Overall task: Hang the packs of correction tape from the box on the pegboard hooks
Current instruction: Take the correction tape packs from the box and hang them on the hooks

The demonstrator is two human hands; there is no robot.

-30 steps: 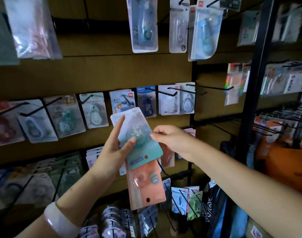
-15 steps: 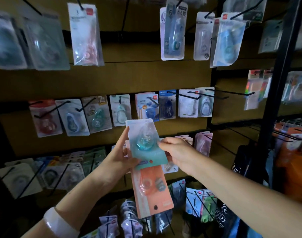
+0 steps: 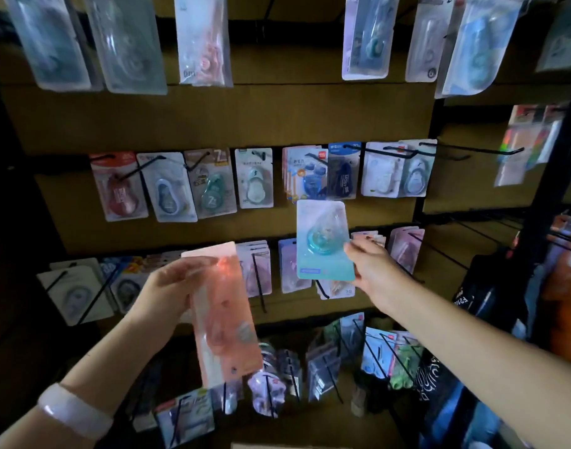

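My right hand [image 3: 370, 268] grips a teal correction tape pack [image 3: 323, 239] by its lower right edge and holds it upright in front of the pegboard [image 3: 245, 118], just below the middle row of hung packs. A long orange-pink pack [image 3: 224, 315] is held by my left hand [image 3: 167, 291] at its upper left side; it hangs down, tilted a little. The two packs are apart. Black hooks [image 3: 391, 152] stick out of the board. The box shows only as a sliver [image 3: 277, 446] at the bottom edge.
Rows of hung packs cover the board: large ones on top [image 3: 203, 40], small ones in the middle row [image 3: 253, 178], more below [image 3: 255, 270]. A bare long hook [image 3: 472, 150] juts out at the right. A black rack post [image 3: 550, 202] stands at the right.
The two packs were held stacked together. My right hand has pulled the teal pack away up and to the right, and my left hand has kept the orange-pink one at the left.
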